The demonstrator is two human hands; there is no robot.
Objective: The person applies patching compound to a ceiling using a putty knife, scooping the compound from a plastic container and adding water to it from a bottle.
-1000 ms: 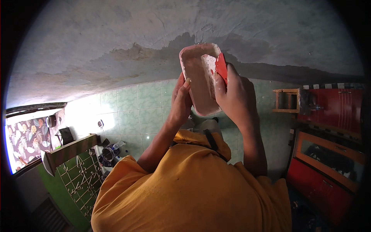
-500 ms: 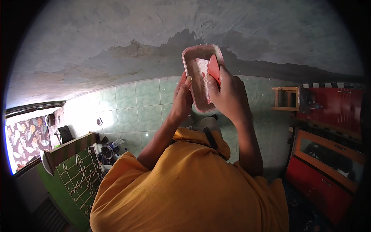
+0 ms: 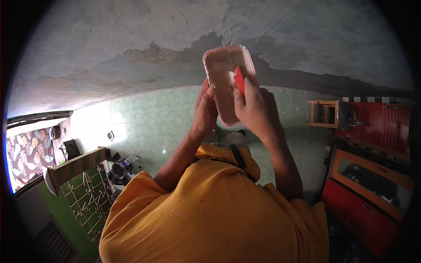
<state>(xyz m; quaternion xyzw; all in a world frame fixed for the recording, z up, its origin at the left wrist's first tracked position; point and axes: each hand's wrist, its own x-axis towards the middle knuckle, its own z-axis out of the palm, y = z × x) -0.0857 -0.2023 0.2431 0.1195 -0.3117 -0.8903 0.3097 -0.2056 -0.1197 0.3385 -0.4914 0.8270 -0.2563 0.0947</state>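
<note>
My left hand (image 3: pixel 203 111) grips the left side of an oblong pink tray (image 3: pixel 222 105), held up in front of the wall. My right hand (image 3: pixel 249 105) is closed on a flat red scraper (image 3: pixel 239 78), which is inside the tray toward its right side. A small patch of white paste (image 3: pixel 232 77) shows beside the scraper's blade; the rest of the visible inside looks brownish and smeared.
A grey wall (image 3: pixel 153 65) with a dark irregular patch rises over green floor tiles (image 3: pixel 140 131). At right are a wooden stool (image 3: pixel 322 123) and red cabinets (image 3: pixel 364 210). At left are a metal lattice (image 3: pixel 83 197), a bucket (image 3: pixel 118 171) and a patterned curtain (image 3: pixel 27 155).
The red scraper and my right hand have shifted left within the tray. The white strip that showed along the tray is now mostly out of sight. The tray has moved up slightly.
</note>
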